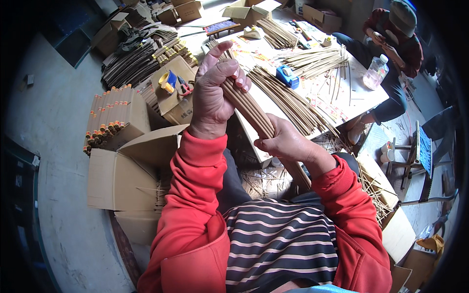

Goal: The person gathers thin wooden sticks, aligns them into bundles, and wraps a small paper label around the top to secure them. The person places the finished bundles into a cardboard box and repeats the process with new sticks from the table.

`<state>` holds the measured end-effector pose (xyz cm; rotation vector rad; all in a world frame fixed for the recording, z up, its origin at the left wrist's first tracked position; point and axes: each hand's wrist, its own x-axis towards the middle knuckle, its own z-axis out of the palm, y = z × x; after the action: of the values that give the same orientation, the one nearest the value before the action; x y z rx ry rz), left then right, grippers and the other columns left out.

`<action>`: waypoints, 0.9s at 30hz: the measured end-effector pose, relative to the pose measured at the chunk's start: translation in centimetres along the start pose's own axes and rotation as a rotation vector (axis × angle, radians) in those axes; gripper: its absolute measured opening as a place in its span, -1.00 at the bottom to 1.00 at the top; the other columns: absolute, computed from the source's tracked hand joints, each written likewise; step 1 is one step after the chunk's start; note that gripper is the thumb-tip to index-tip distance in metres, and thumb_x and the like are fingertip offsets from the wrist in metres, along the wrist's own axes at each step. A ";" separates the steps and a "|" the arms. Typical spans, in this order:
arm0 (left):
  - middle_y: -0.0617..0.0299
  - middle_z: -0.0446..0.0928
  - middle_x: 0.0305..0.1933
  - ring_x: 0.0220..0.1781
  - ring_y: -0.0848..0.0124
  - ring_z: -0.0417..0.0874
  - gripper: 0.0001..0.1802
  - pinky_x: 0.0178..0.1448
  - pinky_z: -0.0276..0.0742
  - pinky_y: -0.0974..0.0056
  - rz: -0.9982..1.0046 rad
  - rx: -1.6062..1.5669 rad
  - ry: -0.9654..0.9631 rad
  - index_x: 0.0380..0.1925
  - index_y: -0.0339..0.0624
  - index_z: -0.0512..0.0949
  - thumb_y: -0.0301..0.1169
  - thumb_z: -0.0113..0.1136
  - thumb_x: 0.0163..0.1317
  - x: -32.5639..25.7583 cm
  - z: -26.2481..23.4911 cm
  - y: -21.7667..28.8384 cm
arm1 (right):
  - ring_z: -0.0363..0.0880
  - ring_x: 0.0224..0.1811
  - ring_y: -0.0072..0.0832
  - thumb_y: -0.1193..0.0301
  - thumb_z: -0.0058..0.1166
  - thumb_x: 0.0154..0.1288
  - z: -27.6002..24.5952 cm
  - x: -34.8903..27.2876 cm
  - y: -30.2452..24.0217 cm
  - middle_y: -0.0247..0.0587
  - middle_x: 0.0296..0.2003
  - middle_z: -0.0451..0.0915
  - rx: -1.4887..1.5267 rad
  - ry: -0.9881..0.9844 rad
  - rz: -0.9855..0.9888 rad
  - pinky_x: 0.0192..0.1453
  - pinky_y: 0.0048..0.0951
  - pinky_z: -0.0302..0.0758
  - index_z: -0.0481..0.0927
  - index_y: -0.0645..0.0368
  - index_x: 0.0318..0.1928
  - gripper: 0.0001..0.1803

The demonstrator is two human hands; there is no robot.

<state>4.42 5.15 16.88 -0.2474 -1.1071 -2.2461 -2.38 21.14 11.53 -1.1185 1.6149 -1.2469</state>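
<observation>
A bundle of long, thin brown incense sticks (250, 111) slants across in front of me, running from the upper left down to the right. My left hand (215, 93) is closed round its upper part, with the index finger raised. Lower down, my right hand (289, 140) grips the same bundle with the thumb across it. The bundle's lower end passes below my right hand towards my lap. Just beyond my hands, loose sticks (288, 100) lie spread on the white table (359, 100), beside a blue tape dispenser (287, 76).
Open cardboard boxes stand at my left (105, 178) and right (398, 234), both with sticks. Orange-ended bundles (110, 110) are stacked at left, near red-handled scissors (184, 87) and a tape roll (167, 82). A bottle (375, 73) stands near a seated co-worker (403, 44).
</observation>
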 end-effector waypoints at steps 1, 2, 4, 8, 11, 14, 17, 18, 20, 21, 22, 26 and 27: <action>0.26 0.38 -0.57 -0.59 0.47 0.41 -0.59 -0.44 0.42 0.31 0.017 0.008 -0.006 -0.01 -0.25 0.31 -0.58 0.08 0.10 0.1 0.2 -0.1 | 0.41 -0.48 -0.54 0.40 0.17 0.05 -0.4 0.4 0.5 -0.28 -0.53 0.44 -0.015 0.005 -0.020 -0.38 -0.48 0.41 0.37 0.27 -0.20 -0.66; 0.27 0.38 -0.58 -0.60 0.47 0.42 -0.57 -0.46 0.41 0.31 0.047 0.051 0.057 0.01 -0.27 0.31 -0.59 0.08 0.09 0.1 0.7 -0.3 | 0.44 -0.41 -0.54 0.38 0.18 0.06 -0.7 1.0 1.4 -0.25 -0.47 0.47 -0.088 0.002 -0.072 -0.29 -0.51 0.42 0.37 0.27 -0.16 -0.62; 0.27 0.37 -0.60 -0.61 0.47 0.42 -0.56 -0.49 0.41 0.31 0.053 0.142 0.017 0.02 -0.28 0.30 -0.59 0.09 0.08 -0.2 1.2 -0.4 | 0.46 -0.35 -0.54 0.36 0.20 0.06 -1.0 1.2 0.4 -0.23 -0.43 0.50 -0.132 -0.019 -0.195 -0.23 -0.53 0.42 0.38 0.27 -0.15 -0.61; 0.25 0.38 -0.59 -0.61 0.46 0.42 -0.46 -0.48 0.43 0.30 0.010 0.075 -0.161 0.10 -0.28 0.24 -0.56 0.12 0.08 -0.6 1.7 -0.8 | 0.50 -0.43 -0.57 0.41 0.18 0.07 -0.6 1.9 -1.2 -0.25 -0.46 0.52 0.183 -0.170 -0.149 -0.33 -0.55 0.45 0.40 0.26 -0.19 -0.68; 0.15 0.45 -0.46 -0.48 0.38 0.52 -0.30 -0.33 0.52 0.24 0.005 0.094 -0.158 0.21 -0.25 0.08 -0.47 0.20 0.10 -0.2 1.1 -0.9 | 0.49 -0.58 -0.56 0.45 0.16 0.06 -0.1 1.5 -1.8 -0.26 -0.55 0.51 0.162 -0.047 -0.070 -0.52 -0.54 0.42 0.41 0.26 -0.25 -0.73; 0.03 0.49 -0.32 -0.32 0.28 0.59 -0.11 -0.15 0.56 0.16 0.086 0.204 -0.052 0.29 -0.23 -0.11 -0.37 0.27 0.10 -0.7 1.4 -1.2 | 0.52 -0.55 -0.38 0.45 0.13 0.01 0.2 1.4 -1.9 -0.11 -0.56 0.52 -0.032 0.197 -0.117 -0.45 -0.40 0.45 0.40 0.31 -0.24 -0.70; 0.05 0.53 -0.35 -0.35 0.26 0.63 -0.03 -0.14 0.60 0.13 0.182 0.395 0.118 0.30 -0.25 -0.18 -0.41 0.31 0.06 -1.9 2.5 -2.2 | 0.55 -0.42 -0.01 0.44 0.06 0.02 1.1 1.3 -1.9 0.14 -0.50 0.52 -0.261 0.357 -0.246 -0.32 -0.23 0.46 0.38 0.33 -0.27 -0.73; 0.10 0.51 -0.41 -0.41 0.30 0.60 -0.07 -0.22 0.59 0.17 0.180 0.356 0.185 0.30 -0.25 -0.13 -0.45 0.30 0.06 -1.8 2.9 -2.2 | 0.51 -0.37 0.11 0.45 0.03 0.03 1.5 1.5 -1.3 0.23 -0.48 0.51 -0.361 0.432 -0.289 -0.32 -0.20 0.46 0.37 0.33 -0.28 -0.75; 0.18 0.47 -0.51 -0.51 0.38 0.55 -0.15 -0.34 0.56 0.23 0.134 0.266 0.221 0.28 -0.26 -0.03 -0.49 0.28 0.06 -1.8 3.0 -2.2 | 0.53 -0.41 0.04 0.45 0.05 0.03 1.5 1.5 -1.0 0.20 -0.49 0.51 -0.339 0.414 -0.295 -0.33 -0.23 0.46 0.37 0.32 -0.26 -0.73; 0.21 0.45 -0.54 -0.54 0.41 0.52 -0.19 -0.38 0.53 0.25 0.095 0.215 0.190 0.26 -0.27 0.02 -0.50 0.27 0.07 -1.8 2.9 -1.9 | 0.54 -0.42 0.01 0.45 0.05 0.03 1.4 1.5 -0.9 0.18 -0.50 0.51 -0.328 0.405 -0.302 -0.33 -0.24 0.46 0.37 0.32 -0.25 -0.72; 0.23 0.43 -0.57 -0.56 0.44 0.49 -0.23 -0.42 0.50 0.27 0.056 0.165 0.159 0.25 -0.27 0.07 -0.51 0.26 0.07 -1.8 2.7 -1.7 | 0.55 -0.48 -0.09 0.45 0.07 0.03 1.4 1.2 -0.9 0.11 -0.53 0.51 -0.143 0.294 -0.277 -0.36 -0.28 0.46 0.36 0.32 -0.24 -0.71; 0.24 0.40 -0.62 -0.61 0.46 0.46 -0.37 -0.50 0.47 0.32 0.036 0.153 0.078 0.16 -0.32 0.18 -0.53 0.21 0.10 -1.8 3.2 -1.3 | 0.55 -0.49 -0.07 0.43 0.08 0.05 2.0 0.9 -0.9 0.12 -0.51 0.51 -0.084 0.321 -0.322 -0.39 -0.23 0.46 0.35 0.30 -0.26 -0.72; 0.24 0.40 -0.62 -0.63 0.46 0.46 -0.40 -0.51 0.47 0.32 0.074 0.230 0.146 0.14 -0.32 0.19 -0.54 0.19 0.10 -1.5 3.6 -1.4 | 0.54 -0.47 -0.02 0.42 0.08 0.06 2.2 1.4 -0.5 0.15 -0.50 0.51 -0.178 0.415 -0.347 -0.38 -0.20 0.46 0.34 0.30 -0.26 -0.72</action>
<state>4.43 9.20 17.60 -0.0279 -1.2429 -2.0164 -0.64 19.13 11.48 -1.3583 1.9216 -1.6718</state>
